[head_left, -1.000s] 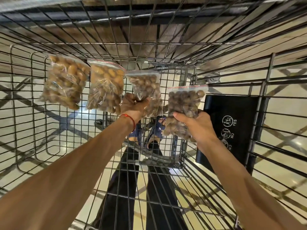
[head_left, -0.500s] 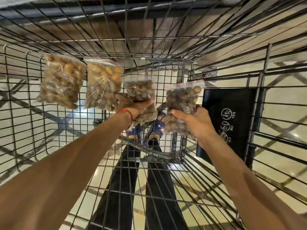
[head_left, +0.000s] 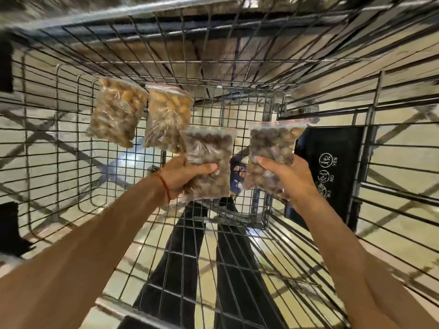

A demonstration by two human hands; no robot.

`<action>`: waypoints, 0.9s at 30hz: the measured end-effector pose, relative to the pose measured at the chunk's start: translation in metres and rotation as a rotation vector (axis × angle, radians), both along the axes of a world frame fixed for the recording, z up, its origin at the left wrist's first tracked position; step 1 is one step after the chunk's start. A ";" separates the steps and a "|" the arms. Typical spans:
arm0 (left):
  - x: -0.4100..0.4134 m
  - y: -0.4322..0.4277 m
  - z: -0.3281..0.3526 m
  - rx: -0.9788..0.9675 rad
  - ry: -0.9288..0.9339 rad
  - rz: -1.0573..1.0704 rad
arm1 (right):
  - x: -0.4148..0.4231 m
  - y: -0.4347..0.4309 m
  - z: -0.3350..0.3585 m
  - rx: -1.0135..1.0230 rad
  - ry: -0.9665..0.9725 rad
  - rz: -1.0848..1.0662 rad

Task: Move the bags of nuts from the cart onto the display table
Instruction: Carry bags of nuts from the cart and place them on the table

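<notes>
I look straight down into a wire shopping cart (head_left: 71, 176). My left hand (head_left: 183, 174) grips a clear zip bag of dark brown nuts (head_left: 209, 157), held above the cart floor. My right hand (head_left: 287, 176) grips a second bag of dark nuts (head_left: 273, 146), also raised. Two bags of lighter tan nuts lie on the cart's wire bottom at the far left: one bag (head_left: 116, 110) and beside it another bag (head_left: 166, 115). The display table is not in view.
A black plastic child-seat flap (head_left: 332, 167) with printed symbols hangs at the cart's right end. Through the wire floor I see my dark trousers (head_left: 175, 269), blue shoes (head_left: 237, 172) and pale tiled flooring. Cart walls rise on all sides.
Both hands have lifted their bags up off the cart floor and toward me. The left bag has come away from beside the two tan bags, which stayed put.
</notes>
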State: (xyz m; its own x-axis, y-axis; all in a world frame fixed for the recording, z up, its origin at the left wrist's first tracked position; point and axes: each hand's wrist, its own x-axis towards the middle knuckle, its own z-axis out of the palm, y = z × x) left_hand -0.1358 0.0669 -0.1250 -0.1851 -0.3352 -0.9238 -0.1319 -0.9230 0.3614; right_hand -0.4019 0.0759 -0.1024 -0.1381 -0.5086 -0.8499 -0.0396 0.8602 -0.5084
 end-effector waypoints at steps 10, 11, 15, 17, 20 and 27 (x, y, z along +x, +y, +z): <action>0.024 0.061 0.107 -0.064 0.127 0.282 | 0.012 0.024 0.077 -0.022 -0.056 0.087; 0.029 0.068 0.116 -0.070 0.147 0.305 | 0.016 0.028 0.087 -0.022 -0.068 0.103; 0.044 0.100 0.150 -0.092 0.173 0.395 | 0.030 0.044 0.122 -0.054 -0.168 0.138; 0.051 0.117 0.165 -0.133 0.202 0.461 | 0.039 0.054 0.141 -0.062 -0.240 0.136; 0.059 0.140 0.189 -0.184 0.265 0.510 | 0.056 0.074 0.164 -0.125 -0.214 0.181; 0.084 0.221 0.249 -0.365 0.277 0.670 | 0.097 0.135 0.223 -0.308 -0.170 0.205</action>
State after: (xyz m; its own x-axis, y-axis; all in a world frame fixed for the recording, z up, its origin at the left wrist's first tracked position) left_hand -0.0518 0.2878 0.1241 -0.0444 -0.7274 -0.6848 0.5452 -0.5920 0.5935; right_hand -0.3045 0.2110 0.1206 0.1219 -0.7452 -0.6557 -0.0881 0.6499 -0.7549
